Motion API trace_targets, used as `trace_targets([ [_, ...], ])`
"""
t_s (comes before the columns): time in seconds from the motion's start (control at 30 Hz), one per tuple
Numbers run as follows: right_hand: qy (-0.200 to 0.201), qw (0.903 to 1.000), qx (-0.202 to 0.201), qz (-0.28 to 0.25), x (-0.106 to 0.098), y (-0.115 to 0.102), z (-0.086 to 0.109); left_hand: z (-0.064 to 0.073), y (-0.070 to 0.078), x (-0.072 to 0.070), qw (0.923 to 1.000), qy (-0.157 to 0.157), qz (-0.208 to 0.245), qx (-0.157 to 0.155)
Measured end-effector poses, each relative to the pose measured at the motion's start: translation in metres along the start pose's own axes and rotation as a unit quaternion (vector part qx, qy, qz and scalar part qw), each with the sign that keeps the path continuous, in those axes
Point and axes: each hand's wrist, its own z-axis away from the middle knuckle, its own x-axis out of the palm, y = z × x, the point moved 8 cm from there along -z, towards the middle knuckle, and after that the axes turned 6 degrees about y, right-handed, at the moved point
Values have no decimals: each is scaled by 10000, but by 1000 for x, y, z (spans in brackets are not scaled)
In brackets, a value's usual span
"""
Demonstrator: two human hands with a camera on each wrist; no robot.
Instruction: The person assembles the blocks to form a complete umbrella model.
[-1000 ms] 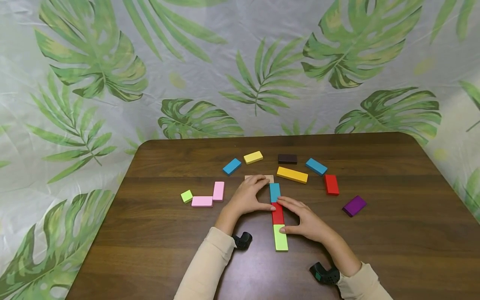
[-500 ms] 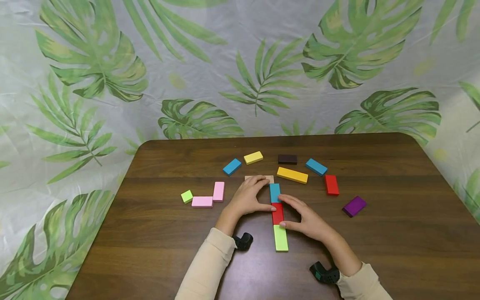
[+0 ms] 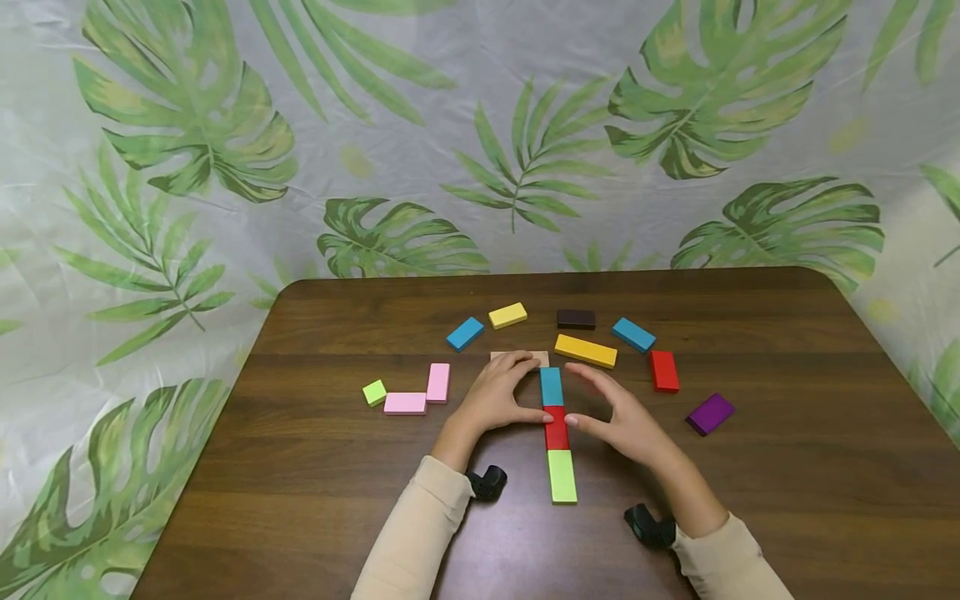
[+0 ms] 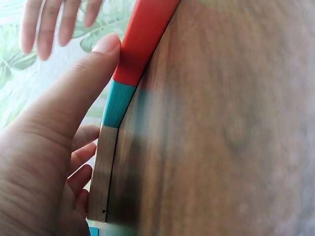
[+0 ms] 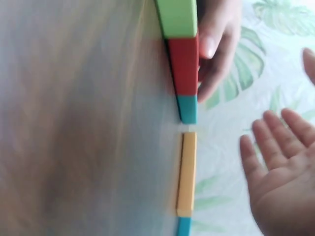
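Right hand [image 3: 624,422] moved forward, fingers spread, holding nothing. Left hand [image 3: 491,397] relaxed, gripping nothing — fingertips at beige block [image 4: 103,172]. Light-green block [image 3: 562,479] at near end; red block [image 3: 557,433] adjoins, left thumb touching; then teal block [image 3: 551,387]. Risk: thumb drag skewing red — seams opening.

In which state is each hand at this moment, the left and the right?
Left hand: open, thumb on the row's red block, fingers at the wooden block.
Right hand: open, holding nothing.
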Motion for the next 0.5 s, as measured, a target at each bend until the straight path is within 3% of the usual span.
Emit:
trace_targets([
  [0.13,189,9995,-182,157,-9,-5,-8,0,0,0,10000,-3,3,2],
  [0.2,324,9989,-236,240,-13,5,-13,0,0,0,10000,-8,4,-1],
  [0.5,786,9952,-249,532,-34,9,-34,0,-1,1,10000,-66,-16,-40],
])
